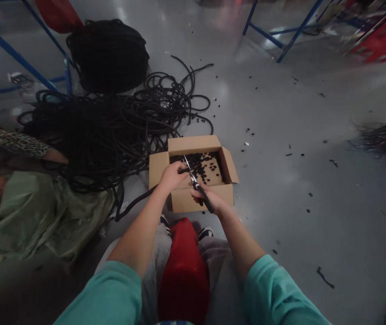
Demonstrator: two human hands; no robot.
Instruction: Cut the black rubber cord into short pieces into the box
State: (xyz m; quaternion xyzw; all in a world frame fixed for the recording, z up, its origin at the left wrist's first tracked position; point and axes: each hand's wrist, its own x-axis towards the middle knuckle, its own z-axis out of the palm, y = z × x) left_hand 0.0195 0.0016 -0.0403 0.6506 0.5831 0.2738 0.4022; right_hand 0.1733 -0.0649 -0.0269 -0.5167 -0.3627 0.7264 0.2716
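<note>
Your left hand point(173, 176) is closed around a black cord point(183, 171), its end at your fingertips, while your right hand point(210, 197) is wrapped around the scissors point(197, 184) — the two hands close together, blades angled up past the left fingers. Below and just beyond them sits the cardboard box point(194, 144), small black pieces point(197, 160) scattered inside. Beyond your left hand — off to its left — tangled cords point(118, 117) spread over the floor point(281, 189).

Grey floor point(274, 194) under an open cardboard box point(194, 144), loose black cord point(125, 118), small black pieces point(310, 194).
</note>
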